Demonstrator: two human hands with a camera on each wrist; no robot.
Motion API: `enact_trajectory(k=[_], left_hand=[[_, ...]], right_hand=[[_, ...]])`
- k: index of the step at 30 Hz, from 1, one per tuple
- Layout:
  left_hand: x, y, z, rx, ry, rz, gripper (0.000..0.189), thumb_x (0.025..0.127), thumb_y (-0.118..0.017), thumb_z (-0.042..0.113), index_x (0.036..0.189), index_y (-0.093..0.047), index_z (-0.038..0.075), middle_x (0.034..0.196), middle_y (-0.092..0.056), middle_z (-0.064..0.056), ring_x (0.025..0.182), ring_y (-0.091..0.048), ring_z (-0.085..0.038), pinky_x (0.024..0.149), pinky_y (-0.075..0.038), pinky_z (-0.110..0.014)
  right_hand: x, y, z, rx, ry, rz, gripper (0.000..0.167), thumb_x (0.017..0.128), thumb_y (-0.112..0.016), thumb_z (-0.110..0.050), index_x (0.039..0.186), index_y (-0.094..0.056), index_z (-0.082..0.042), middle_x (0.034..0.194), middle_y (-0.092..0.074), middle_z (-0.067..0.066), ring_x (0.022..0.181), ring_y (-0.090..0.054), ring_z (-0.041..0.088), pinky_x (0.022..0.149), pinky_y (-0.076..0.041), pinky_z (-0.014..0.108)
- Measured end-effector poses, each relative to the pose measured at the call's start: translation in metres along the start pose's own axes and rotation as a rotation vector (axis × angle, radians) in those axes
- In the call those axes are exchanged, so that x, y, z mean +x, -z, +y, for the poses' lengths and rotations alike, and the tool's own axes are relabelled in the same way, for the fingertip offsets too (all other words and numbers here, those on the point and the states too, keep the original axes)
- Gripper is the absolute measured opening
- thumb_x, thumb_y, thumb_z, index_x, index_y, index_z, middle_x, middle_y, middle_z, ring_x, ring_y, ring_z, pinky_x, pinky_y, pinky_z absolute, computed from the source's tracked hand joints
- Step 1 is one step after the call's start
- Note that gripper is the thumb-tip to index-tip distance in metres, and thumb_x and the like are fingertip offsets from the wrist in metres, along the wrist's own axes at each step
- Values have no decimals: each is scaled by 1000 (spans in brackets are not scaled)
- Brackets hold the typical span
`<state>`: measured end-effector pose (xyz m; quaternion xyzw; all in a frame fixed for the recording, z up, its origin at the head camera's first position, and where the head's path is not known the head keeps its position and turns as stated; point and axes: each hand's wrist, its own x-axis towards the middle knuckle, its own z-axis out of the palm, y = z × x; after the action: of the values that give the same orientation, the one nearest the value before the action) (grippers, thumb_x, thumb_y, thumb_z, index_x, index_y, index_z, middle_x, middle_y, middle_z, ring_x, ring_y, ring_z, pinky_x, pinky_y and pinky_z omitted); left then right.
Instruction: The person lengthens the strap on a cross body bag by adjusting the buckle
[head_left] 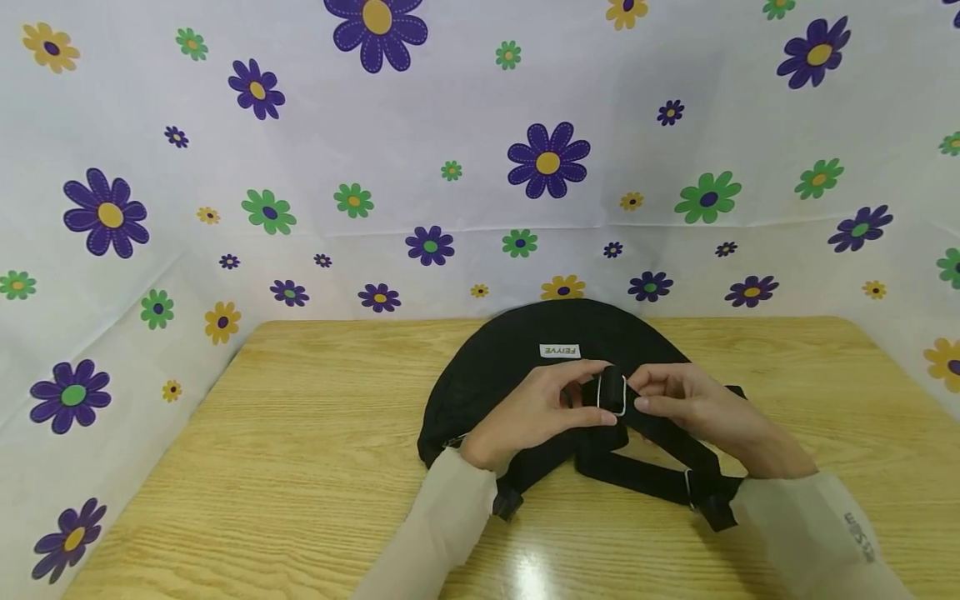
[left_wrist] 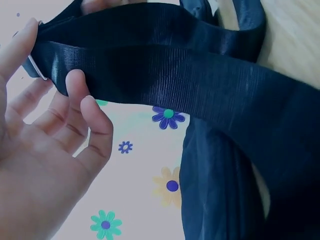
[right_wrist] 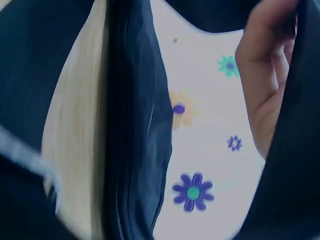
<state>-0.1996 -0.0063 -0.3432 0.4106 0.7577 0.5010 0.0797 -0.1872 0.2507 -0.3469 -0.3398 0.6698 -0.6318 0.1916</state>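
A black half-moon waist bag (head_left: 487, 375) lies on the table, its small white label (head_left: 559, 352) upside down. Above its near side, my left hand (head_left: 536, 412) pinches the silver-framed strap slider (head_left: 623, 395) between thumb and fingers. The black webbing strap (left_wrist: 145, 75) runs through that slider and away in loops in the left wrist view. Just right of the slider, my right hand (head_left: 697, 408) pinches the strap between thumb and index finger. In the right wrist view, strap covers part of the right hand (right_wrist: 262, 90), hiding its fingertips.
Beneath everything is a wood-grain table (head_left: 300, 433). A second metal strap ring (head_left: 689, 489) and a black strap end (head_left: 717, 512) lie near the right sleeve; another black end (head_left: 507, 502) is by the left sleeve. Flower-printed cloth (head_left: 450, 100) stands behind and at both sides.
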Motion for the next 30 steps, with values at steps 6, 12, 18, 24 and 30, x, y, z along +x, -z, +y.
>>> enact_trajectory(k=[6,12,18,24,30], left_hand=[[-2,9,0,9,14,64,48,95,-73,14,140,-58,4,102,-66,-5,80,-56,-8,68,-47,-24],[-2,11,0,27,22,71,51,96,-73,15,142,-56,2,101,-65,-7,82,-55,-7,70,-46,-21],[0,7,2,13,21,54,49,96,-72,14,141,-57,2,103,-65,-5,83,-55,-7,72,-48,-24],[2,1,1,0,15,12,41,96,-73,13,134,-60,1,100,-65,-6,79,-54,-6,70,-46,-21],[3,-5,-2,-5,-30,-7,23,95,-73,11,116,-64,5,86,-61,-2,71,-50,-5,64,-44,-22]], right_hand=[[-5,10,2,-40,-46,-45,24,102,-47,10,108,-64,-6,84,-65,-5,69,-54,9,57,-43,27],[-6,11,2,-78,-9,-34,20,101,-47,12,105,-61,-1,81,-62,-5,70,-55,11,58,-43,30],[-5,7,0,-104,4,3,21,102,-46,11,106,-62,-3,81,-64,-4,71,-56,14,61,-44,31],[-2,2,-3,-72,37,7,24,102,-44,12,107,-63,-1,86,-69,0,74,-60,15,67,-50,28],[2,-4,-6,-26,69,14,29,102,-41,13,108,-64,-5,88,-71,3,74,-63,13,66,-53,25]])
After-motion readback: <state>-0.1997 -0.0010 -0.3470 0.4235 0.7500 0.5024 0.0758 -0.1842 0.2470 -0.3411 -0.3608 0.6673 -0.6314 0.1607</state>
